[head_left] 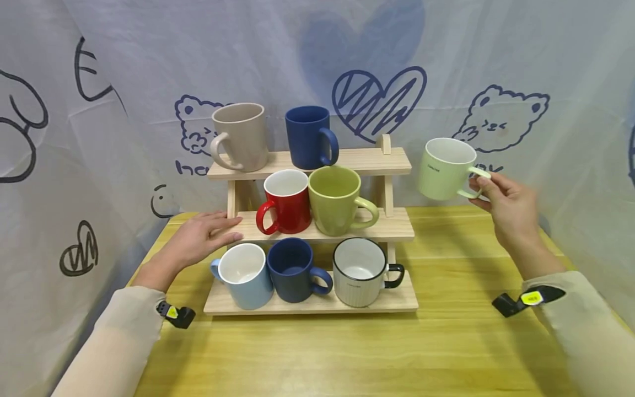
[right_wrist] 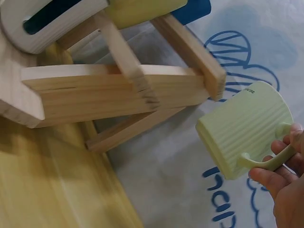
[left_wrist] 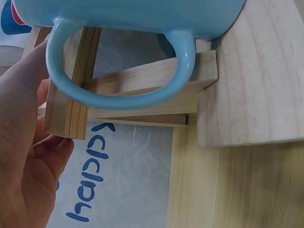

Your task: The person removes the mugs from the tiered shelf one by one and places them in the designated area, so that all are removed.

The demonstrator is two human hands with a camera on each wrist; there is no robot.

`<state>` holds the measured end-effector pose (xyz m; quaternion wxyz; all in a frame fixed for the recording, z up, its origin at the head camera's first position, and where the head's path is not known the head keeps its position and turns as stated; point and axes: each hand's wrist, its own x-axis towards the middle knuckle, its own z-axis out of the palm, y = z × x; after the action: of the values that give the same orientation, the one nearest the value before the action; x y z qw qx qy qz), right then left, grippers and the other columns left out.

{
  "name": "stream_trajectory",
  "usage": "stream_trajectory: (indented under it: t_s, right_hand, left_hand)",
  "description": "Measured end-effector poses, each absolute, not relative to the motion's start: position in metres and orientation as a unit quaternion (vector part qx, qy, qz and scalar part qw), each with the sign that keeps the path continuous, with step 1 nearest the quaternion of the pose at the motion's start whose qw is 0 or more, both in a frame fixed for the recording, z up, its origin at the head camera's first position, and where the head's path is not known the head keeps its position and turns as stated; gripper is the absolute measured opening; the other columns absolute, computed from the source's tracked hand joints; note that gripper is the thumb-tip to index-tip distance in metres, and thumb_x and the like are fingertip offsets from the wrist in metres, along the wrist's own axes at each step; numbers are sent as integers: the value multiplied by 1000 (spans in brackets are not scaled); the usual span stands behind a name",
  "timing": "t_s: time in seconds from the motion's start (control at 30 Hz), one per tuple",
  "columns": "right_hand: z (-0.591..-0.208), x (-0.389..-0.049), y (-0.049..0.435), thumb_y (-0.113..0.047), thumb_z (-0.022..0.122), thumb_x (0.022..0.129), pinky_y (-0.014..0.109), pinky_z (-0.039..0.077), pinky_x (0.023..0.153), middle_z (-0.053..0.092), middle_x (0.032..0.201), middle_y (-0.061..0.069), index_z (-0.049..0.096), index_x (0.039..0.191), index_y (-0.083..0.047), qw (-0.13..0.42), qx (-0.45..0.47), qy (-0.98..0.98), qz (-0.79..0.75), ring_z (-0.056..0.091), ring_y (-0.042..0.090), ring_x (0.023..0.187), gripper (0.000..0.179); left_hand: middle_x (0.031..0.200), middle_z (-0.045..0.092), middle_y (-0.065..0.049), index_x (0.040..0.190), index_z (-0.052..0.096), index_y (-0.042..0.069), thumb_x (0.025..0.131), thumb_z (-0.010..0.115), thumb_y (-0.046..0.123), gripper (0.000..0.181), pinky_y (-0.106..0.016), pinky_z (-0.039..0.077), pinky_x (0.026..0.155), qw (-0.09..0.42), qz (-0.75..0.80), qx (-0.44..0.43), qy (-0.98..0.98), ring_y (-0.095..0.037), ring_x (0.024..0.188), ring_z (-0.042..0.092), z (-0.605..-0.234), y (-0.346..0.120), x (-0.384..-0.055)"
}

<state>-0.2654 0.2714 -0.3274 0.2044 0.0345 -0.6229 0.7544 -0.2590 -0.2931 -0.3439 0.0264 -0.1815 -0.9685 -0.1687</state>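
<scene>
My right hand [head_left: 516, 212] pinches the handle of a pale green mug [head_left: 446, 171], held upright in the air right of a three-tier wooden rack [head_left: 310, 311]. In the right wrist view, fingers wrap that handle and the ribbed mug side [right_wrist: 247, 128] shows. With my left hand [head_left: 200, 237] I grip the left end of the rack's middle shelf [head_left: 392, 226]; the left wrist view shows fingers [left_wrist: 57, 152] around the board end. Closest to this hand are a light blue mug [head_left: 248, 284] on the bottom tier and a red mug [head_left: 292, 204] on the middle one.
An olive green mug [head_left: 334, 204] stands beside the red one. A beige mug [head_left: 243, 138] and a blue mug [head_left: 307, 138] occupy the top shelf. Below are a dark blue mug [head_left: 292, 275] and a black-rimmed white mug [head_left: 357, 281]. A drawn-on white curtain [head_left: 278, 49] hangs behind the wooden table [head_left: 317, 358].
</scene>
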Motion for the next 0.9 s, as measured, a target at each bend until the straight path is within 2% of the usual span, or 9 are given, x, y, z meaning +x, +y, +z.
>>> stream_trajectory:
  t_s: [0.37, 0.73, 0.9]
  right_hand:
    - [-369, -270, 267, -10, 69, 91, 23, 56, 76, 73, 96, -1, 71, 115, 0, 181, 30, -617, 765, 65, 12, 94, 26]
    - [-405, -276, 268, -5, 65, 94, 23, 55, 77, 73, 95, -6, 66, 121, 2, 154, 26, -627, 763, 68, 6, 91, 29]
    - [-421, -278, 267, -4, 63, 94, 23, 55, 77, 73, 93, -7, 62, 124, 9, 155, 26, -642, 750, 67, 4, 90, 32]
  left_hand:
    - [147, 44, -22, 140, 57, 18, 92, 55, 61, 64, -67, 26, 106, 31, -171, -180, -968, -47, 135, 34, -342, -292, -261]
    - [147, 43, -21, 140, 57, 18, 92, 54, 63, 66, -67, 26, 106, 28, -172, -177, -969, -47, 136, 33, -345, -294, -262]
    - [148, 43, -21, 140, 56, 18, 92, 54, 62, 65, -67, 26, 106, 26, -171, -177, -969, -46, 136, 34, -346, -295, -260]
